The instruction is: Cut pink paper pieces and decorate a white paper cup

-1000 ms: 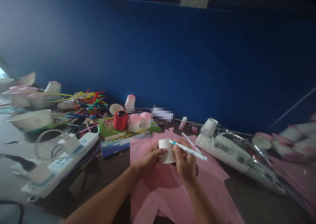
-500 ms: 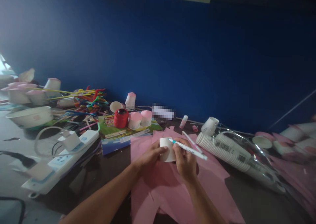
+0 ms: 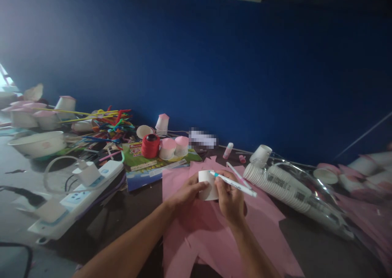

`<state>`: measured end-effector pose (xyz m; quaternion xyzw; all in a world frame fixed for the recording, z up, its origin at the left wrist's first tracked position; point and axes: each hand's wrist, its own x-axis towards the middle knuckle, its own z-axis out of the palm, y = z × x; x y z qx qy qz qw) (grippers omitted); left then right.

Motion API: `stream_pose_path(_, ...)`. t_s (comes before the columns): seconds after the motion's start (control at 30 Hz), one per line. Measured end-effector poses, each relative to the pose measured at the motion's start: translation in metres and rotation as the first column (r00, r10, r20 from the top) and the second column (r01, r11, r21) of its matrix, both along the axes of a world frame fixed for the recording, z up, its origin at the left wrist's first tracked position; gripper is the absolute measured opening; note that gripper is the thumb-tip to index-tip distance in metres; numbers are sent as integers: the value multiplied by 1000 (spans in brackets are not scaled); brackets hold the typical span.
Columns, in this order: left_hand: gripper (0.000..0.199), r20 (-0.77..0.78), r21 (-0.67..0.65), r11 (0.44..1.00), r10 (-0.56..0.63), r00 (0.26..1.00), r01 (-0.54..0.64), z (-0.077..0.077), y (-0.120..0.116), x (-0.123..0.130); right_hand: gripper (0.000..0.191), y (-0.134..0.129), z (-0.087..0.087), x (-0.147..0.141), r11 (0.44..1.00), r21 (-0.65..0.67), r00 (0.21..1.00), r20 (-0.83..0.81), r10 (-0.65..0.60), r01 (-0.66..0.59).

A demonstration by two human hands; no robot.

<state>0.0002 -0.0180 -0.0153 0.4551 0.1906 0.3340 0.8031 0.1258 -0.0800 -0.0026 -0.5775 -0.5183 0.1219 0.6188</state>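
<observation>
A white paper cup [image 3: 208, 190] is gripped by my left hand [image 3: 190, 191], whose thumb presses on its side. My right hand [image 3: 229, 196] pinches a white marker [image 3: 231, 182] with a teal band near its tip. That tip meets the cup close to its upper edge; whether it leaves a mark is too small to tell. Both hands are over pink paper sheets [image 3: 260, 233]. Behind the right hand lies another slim marker [image 3: 237, 174] with a pinkish part.
A bagged stack of paper cups [image 3: 275, 188] lies to the right. Left are a power strip [image 3: 82, 204], a white bowl [image 3: 39, 143] and pipe cleaners [image 3: 114, 122]. A red thread spool [image 3: 150, 147] and pink-topped cups [image 3: 167, 149] stand ahead, near a glue stick [image 3: 228, 151].
Almost nothing differs. The marker's tip and my right hand have shifted very slightly against the cup, and the grip of both hands is the same.
</observation>
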Motion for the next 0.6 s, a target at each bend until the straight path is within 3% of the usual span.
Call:
stream_pose_path(0.37, 40, 18, 11, 1000, -17, 1000, 17, -7, 4, 1, 19, -3, 5, 0, 1000, -20, 995, -95, 19, -21)
stream_pose_path(0.6, 41, 51, -19, 999, -29, 998, 30, -2, 0, 0, 19, -1, 10, -1, 999, 47, 990, -143, -6, 13)
